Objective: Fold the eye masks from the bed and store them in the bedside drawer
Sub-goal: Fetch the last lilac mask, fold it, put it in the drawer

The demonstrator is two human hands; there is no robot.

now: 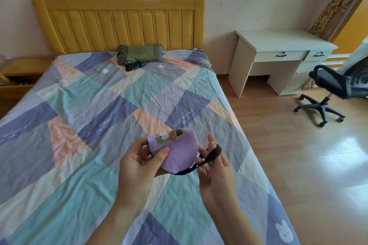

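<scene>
Nearest, 2 bare hands over bed [83,165], frame centre-low. Left hand [139,162] pinches folded purple eye mask [180,152], thumb on front, fingers behind. Right hand [214,167] at 3 o'clock of mask, fingers spread, black strap [209,158] looped across them. Farther, 12 o'clock: green pillow [139,53] against yellow headboard [119,24]. 10 o'clock: bedside drawer [18,83] pulled out. 2 o'clock: white desk [278,59], black office chair [330,89].
</scene>
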